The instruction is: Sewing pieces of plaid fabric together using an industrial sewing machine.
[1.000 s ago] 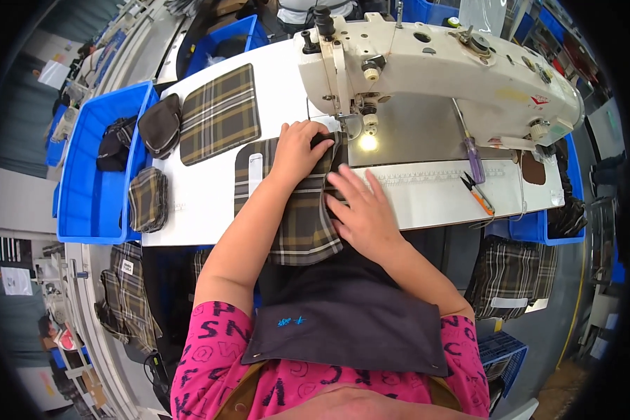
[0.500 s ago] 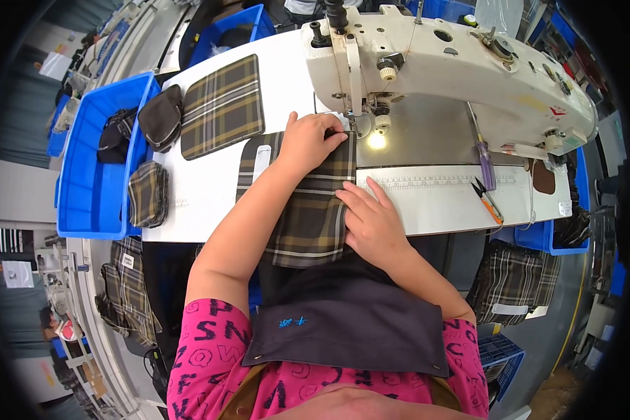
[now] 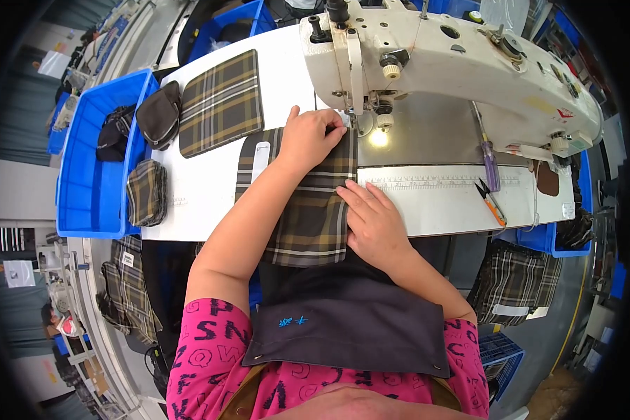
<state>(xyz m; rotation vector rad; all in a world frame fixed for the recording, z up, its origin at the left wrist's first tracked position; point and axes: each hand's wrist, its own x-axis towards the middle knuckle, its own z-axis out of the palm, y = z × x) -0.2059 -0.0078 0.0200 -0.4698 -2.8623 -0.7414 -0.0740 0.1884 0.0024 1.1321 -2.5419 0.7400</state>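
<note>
A dark plaid fabric panel (image 3: 308,220) with a white strip on it lies on the sewing table, its far right corner at the needle of the white sewing machine (image 3: 427,77). My left hand (image 3: 313,140) is closed on the panel's far end, thumb and fingertip pinched together just before the presser foot. Lower down, my right hand (image 3: 376,220) rests at the panel's right edge, fingers stretched out and slightly spread, the fingertips touching the cloth. The near end of the panel hangs past the table edge towards my dark apron (image 3: 350,322).
Left of the panel lie another plaid piece (image 3: 220,101), a dark pouch-like piece (image 3: 159,115) and a small plaid stack (image 3: 147,192). Beyond them stands a blue bin (image 3: 94,185). A purple-handled screwdriver (image 3: 490,164) and orange thread snips (image 3: 493,205) lie to the right.
The view has shifted very slightly. Both hands and the plaid panel keep nearly the same places, with the left hand still pinching near the needle.
</note>
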